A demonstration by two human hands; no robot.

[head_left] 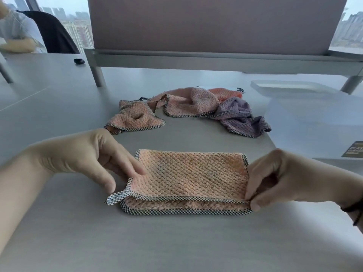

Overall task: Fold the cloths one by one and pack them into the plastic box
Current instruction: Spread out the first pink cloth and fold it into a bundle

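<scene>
Lying between both hands, folded peach cloth [188, 177], left hand [94, 160] pinching its left edge, right hand [279, 177] pinching right corner

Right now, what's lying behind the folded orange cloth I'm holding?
Behind the folded orange cloth lies a crumpled pile: two orange cloths and a purple cloth. Something white pokes out behind the pile, but most of it is covered.

Left hand [88, 154]: bare, no ring or watch visible; forearm bare to the frame edge, no sleeve in view. Right hand [284, 177]: bare, no ring visible. Right wrist carries a thin dark band [353, 210], cord-like, with a short dark strand hanging below it. Nails short, unpainted where visible.
</scene>
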